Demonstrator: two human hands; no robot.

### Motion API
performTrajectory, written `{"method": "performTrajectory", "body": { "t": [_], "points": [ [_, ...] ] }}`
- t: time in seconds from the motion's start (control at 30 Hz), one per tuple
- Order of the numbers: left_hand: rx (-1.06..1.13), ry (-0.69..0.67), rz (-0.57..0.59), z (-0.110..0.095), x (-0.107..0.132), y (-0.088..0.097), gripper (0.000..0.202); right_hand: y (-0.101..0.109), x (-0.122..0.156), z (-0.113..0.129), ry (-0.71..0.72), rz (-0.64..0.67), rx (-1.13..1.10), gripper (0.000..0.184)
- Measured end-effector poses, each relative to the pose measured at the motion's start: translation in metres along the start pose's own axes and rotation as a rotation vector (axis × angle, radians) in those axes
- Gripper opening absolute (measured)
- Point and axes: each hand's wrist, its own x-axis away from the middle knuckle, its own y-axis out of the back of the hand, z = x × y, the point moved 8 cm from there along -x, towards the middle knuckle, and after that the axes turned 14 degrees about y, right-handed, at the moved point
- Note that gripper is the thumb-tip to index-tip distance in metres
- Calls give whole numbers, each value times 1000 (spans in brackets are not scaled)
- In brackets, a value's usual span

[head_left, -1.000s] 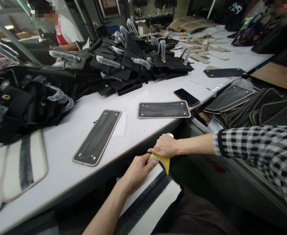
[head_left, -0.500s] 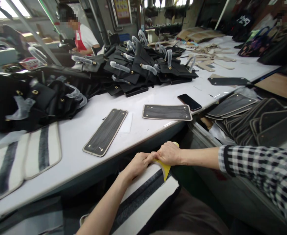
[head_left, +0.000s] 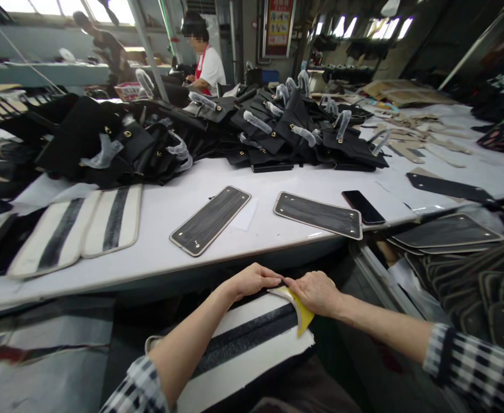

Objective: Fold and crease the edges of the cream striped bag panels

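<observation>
A white panel with a black stripe (head_left: 252, 350) lies across my lap below the table edge. My left hand (head_left: 252, 281) rests on its far end, fingers bent and pressed onto the edge. My right hand (head_left: 316, 292) is closed on a yellow strip (head_left: 301, 312) at the panel's far right corner, fingertips almost touching the left hand's. Two black rectangular panels with pale edging and brass studs, one (head_left: 211, 219) to the left and one (head_left: 318, 214) to the right, lie flat on the white table (head_left: 161, 212) just beyond my hands.
A black phone (head_left: 363, 207) lies right of the panels. Heaps of black bag parts (head_left: 295, 129) with wrapped handles cover the table's back. More striped white panels (head_left: 77, 229) lie at left, stacked black panels (head_left: 467, 252) at right. A person in a red apron (head_left: 206, 63) works far behind.
The view has swung left and upward. My hands stayed at the panel's far end; the right hand has slid to the corner, with more of the yellow strip showing.
</observation>
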Motion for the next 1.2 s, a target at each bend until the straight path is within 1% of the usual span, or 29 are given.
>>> {"method": "performTrajectory", "body": {
  "t": [0.17,0.2,0.23,0.27,0.33,0.37,0.4,0.43,0.5,0.6,0.7,0.8,0.83,0.9,0.97,1.03,1.13,1.2],
  "points": [
    [-22,-9,-35,0,-4,4,51,-16,13,-24,-110,-29,-361,90],
    [-28,-11,-42,0,-5,5,50,-20,15,-28,-137,-40,-497,93],
    [-34,-12,-50,0,-6,6,50,-24,16,-30,-163,-58,-687,93],
    [-42,-12,-56,1,-7,6,50,-28,17,-29,-186,-76,-917,92],
    [-66,-10,-56,1,-9,6,48,-34,14,-21,-211,-102,-1383,84],
    [-82,-9,-55,2,-10,6,46,-35,12,-15,-211,-110,-1543,82],
    [-102,-8,-57,2,-10,5,44,-35,10,-10,-207,-117,-1619,79],
    [-124,-8,-61,2,-9,6,42,-36,8,-7,-211,-136,-1643,76],
    [-169,-11,-75,1,-8,6,40,-39,5,-6,-246,-213,-1594,71],
    [-218,-20,-82,0,-5,6,42,-45,9,-7,-295,-369,-1424,57],
    [-247,-28,-66,-1,-8,3,46,-45,13,-6,-265,-477,-1234,44],
    [-277,-41,-53,-3,-15,2,46,-38,12,-1,-182,-512,-1013,37],
    [-289,-43,-54,-4,-17,2,46,-35,10,1,-158,-513,-966,35],
    [-322,-41,-63,-6,-20,3,45,-32,10,4,-136,-510,-946,33],
    [-363,-42,-71,-9,-20,1,44,-32,14,7,-142,-507,-976,34],
    [-403,-51,-76,-11,-17,-3,44,-36,22,8,-181,-510,-994,36],
    [-467,-65,-99,-15,-15,-11,41,-40,33,7,-245,-552,-959,39],
    [-523,-63,-137,-20,-16,-14,36,-39,34,7,-247,-582,-912,39]
  ]
}}
